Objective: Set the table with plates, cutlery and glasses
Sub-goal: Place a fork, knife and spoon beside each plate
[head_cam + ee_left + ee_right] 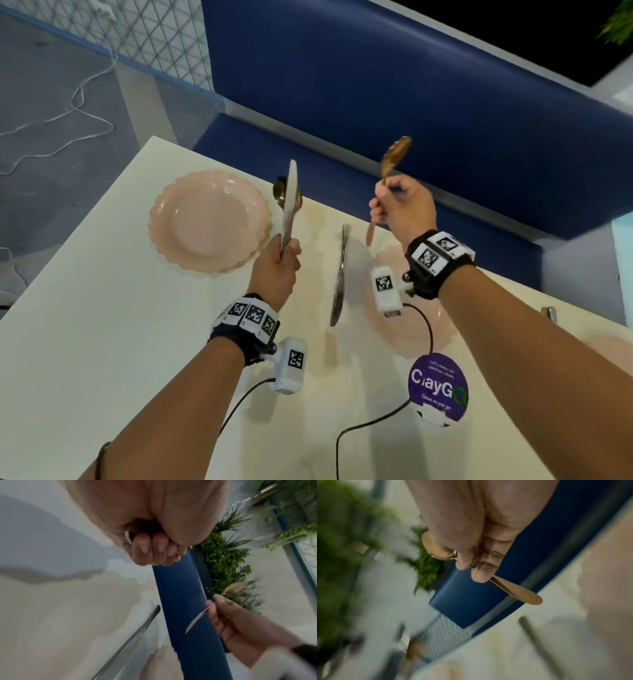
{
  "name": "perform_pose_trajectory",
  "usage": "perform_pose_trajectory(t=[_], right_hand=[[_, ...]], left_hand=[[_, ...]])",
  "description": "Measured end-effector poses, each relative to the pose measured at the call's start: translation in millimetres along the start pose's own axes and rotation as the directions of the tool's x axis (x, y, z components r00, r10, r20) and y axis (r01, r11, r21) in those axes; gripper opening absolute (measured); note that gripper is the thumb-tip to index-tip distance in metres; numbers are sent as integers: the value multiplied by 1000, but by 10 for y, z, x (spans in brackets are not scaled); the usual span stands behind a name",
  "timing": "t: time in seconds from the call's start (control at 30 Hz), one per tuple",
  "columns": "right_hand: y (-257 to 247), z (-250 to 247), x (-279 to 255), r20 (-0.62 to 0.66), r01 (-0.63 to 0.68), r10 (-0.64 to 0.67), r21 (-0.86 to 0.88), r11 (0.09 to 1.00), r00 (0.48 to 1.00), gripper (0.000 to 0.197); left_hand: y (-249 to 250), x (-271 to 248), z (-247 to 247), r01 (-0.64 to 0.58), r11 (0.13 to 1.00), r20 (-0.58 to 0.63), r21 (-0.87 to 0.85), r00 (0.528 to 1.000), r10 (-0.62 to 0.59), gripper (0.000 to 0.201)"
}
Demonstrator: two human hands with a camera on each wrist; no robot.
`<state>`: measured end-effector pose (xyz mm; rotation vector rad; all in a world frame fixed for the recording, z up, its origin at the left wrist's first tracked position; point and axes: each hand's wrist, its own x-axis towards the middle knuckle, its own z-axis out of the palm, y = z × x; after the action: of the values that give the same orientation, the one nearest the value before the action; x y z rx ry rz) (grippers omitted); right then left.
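Note:
My left hand (282, 253) grips the handle of a silver knife (291, 198) and holds it upright above the white table (102, 342), just right of a pink scalloped plate (209, 221). In the left wrist view its curled fingers (154, 550) wrap the handle end. My right hand (399, 205) pinches a gold spoon (397, 154) in the air, bowl up, over the table's far edge; the right wrist view shows the spoon (522, 593) between thumb and fingers. A second silver knife (342, 274) lies on the table between my hands. Another pink plate (442, 329) sits under my right wrist.
The bowl of another gold spoon (278, 190) shows on the table behind the raised knife, mostly hidden. A round purple sticker (438, 387) is on the tabletop near me. A blue bench (376, 102) runs along the far side. Cables trail from both wrist cameras.

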<state>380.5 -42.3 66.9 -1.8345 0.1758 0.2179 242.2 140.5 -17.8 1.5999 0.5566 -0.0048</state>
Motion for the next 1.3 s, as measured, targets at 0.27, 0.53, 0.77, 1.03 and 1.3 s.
perform_pose_trajectory(t=[0.27,0.53,0.77,1.03,1.3], right_hand=[[285,424,-57,815,813,15,-578,67,579,23],[379,703,-150,796,812,243,-582,55,554,18],[526,603,-145,740,750,296,-653,105,604,21],[541,549,-157,792,810,248,-584,47,557,21],[511,481,-178,836,864,220,-493,-104,503,34]], left_hand=[[285,186,-143,-76,982,-223,-175,974,35,24],[139,151,232,13,1000,14,7,1000,-13,24],[53,166,264,88,996,8,-21,996,-88,27],[31,95,265,103,994,20,-28,995,-103,27],[29,35,232,158,986,21,-62,987,-157,27]])
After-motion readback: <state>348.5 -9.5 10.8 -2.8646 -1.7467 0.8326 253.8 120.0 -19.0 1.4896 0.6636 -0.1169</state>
